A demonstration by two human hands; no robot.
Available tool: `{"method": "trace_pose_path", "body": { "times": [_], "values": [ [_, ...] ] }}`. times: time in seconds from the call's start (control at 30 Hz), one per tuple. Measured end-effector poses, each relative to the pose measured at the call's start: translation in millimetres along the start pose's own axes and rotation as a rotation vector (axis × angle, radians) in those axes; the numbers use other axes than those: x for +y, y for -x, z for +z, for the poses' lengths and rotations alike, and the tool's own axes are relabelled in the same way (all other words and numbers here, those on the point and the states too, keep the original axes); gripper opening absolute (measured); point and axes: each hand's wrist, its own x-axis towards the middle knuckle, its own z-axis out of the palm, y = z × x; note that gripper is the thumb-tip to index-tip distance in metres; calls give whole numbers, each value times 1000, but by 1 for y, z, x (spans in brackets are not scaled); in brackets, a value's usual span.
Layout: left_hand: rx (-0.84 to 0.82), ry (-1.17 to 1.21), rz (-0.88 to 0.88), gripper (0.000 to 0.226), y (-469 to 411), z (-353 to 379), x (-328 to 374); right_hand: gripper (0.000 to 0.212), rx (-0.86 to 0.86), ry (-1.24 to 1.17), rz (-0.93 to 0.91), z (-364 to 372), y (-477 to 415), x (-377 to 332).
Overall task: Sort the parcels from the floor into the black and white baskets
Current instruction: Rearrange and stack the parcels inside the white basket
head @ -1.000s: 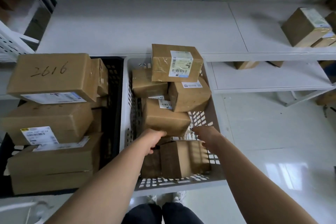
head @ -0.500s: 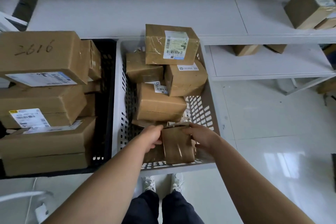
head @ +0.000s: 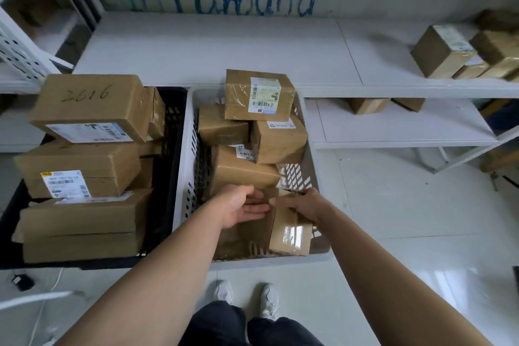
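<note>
The white basket [head: 182, 177] stands in the middle, stacked with several brown parcels; the top one [head: 258, 94] bears a white label. Left of it, the black basket [head: 172, 149] holds larger brown boxes, one marked "2616" [head: 90, 104]. A small taped brown parcel [head: 290, 232] leans in the white basket's near right corner. My right hand [head: 302, 202] grips its top edge from the right. My left hand [head: 241, 205] lies palm up with straight fingers touching the parcel's left side.
A white shelf [head: 213, 48] runs behind the baskets, with several parcels [head: 441, 50] at its right end and a lower shelf [head: 393, 126] below. Shiny white floor lies to the right. A cable and black plug [head: 22, 282] lie at the lower left.
The small parcel went from upright between both hands to leaning in the basket's near right corner. My left hand opened flat against it. The view tilted up.
</note>
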Motion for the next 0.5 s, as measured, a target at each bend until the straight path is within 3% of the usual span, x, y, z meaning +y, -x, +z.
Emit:
{"method": "trace_pose_path", "body": {
  "times": [0.07,0.2,0.23,0.33,0.5],
  "values": [
    [-9,31,14,25,5,1,0,54,38,-24,0,1,0,3],
    [107,-95,44,27,5,-1,-5,40,23,-28,9,-10,2,-3],
    [170,-166,64,31,1,-4,-7,47,-1,-46,14,-16,4,-6],
    [302,-270,66,52,-1,-10,-9,94,-99,-61,2,-36,3,-12],
    [349,-110,61,69,1,-15,2,114,-306,59,-66,-56,0,-22]
  ]
}}
